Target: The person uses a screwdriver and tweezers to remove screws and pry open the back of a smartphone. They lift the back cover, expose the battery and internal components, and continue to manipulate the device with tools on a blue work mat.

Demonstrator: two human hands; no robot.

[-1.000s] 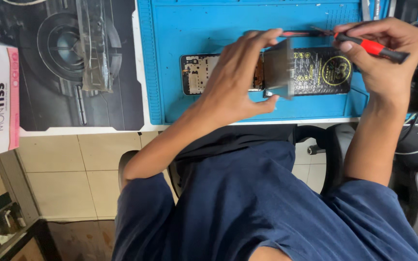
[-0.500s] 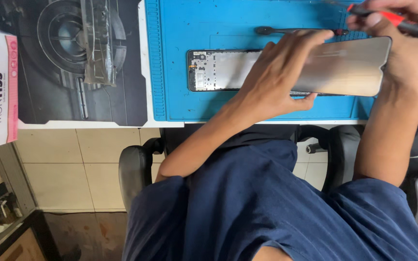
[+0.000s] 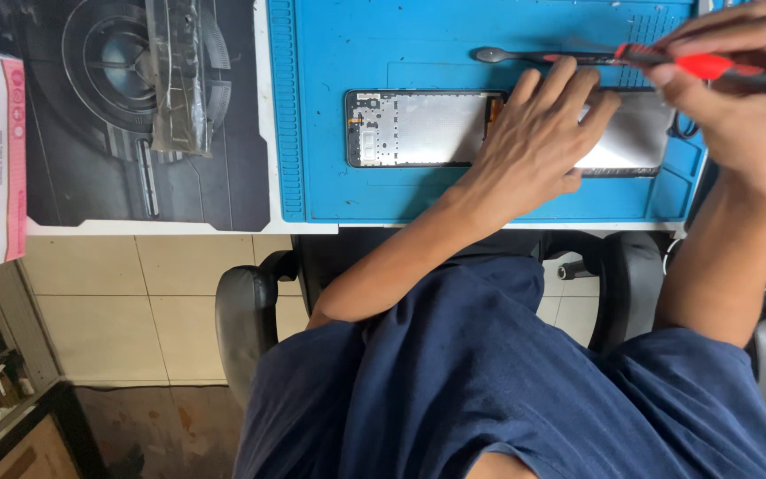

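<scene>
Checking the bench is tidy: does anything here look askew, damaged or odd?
Nothing stands out. The opened phone lies flat and square on the blue mat under the left hand; the right hand holds a red-handled tool.

It was a phone repair bench: a blue silicone work mat (image 3: 356,191), an opened phone (image 3: 423,129), a red-handled screwdriver (image 3: 702,66), tiled floor (image 3: 99,302) beneath.

Bright even overhead light; soft shadows; mild glare on metal; right hand (image 3: 742,98) slightly blurred.
</scene>
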